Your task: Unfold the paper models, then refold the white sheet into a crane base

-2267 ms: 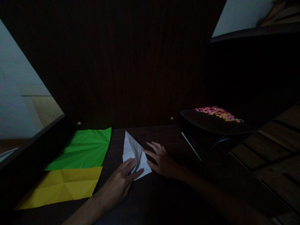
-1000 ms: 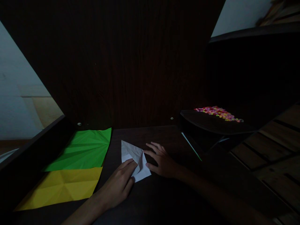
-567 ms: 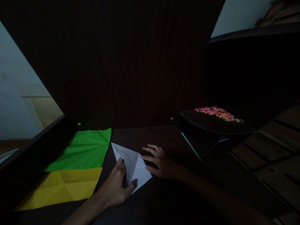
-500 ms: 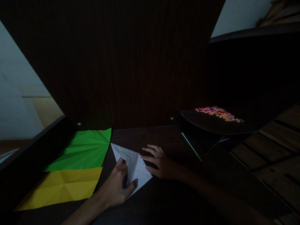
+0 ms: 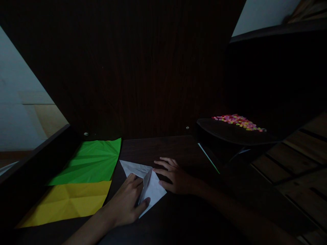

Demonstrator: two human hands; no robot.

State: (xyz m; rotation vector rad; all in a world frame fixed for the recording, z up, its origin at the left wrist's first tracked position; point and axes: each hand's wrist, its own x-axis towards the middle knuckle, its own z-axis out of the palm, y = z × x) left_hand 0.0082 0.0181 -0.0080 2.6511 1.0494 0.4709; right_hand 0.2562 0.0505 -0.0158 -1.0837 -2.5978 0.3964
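A white sheet of paper (image 5: pixel 155 194), folded into a pointed shape with a raised flap, lies on the dark wooden surface. My left hand (image 5: pixel 126 200) grips it from the lower left. Its fingers are bent into the open fold, their tips partly hidden, while the thumb lies on the lower layer. On the other side, my right hand (image 5: pixel 175 177) has its fingers spread, with the tips touching the paper's upper right edge. A crease runs down from the top of the flap between both hands.
Left of the paper lie a creased green sheet (image 5: pixel 94 160) and a yellow sheet (image 5: pixel 74 200), beside a raised dark edge (image 5: pixel 35 156). A dark upright panel (image 5: pixel 143 75) stands behind. Small pink and yellow pieces (image 5: pixel 238 121) are heaped on a dark chair seat (image 5: pixel 224 132) at right.
My left fingers have pushed the flap to the right, deeper into the fold, and the paper's left tip has shifted slightly down. My right hand has stayed nearly still.
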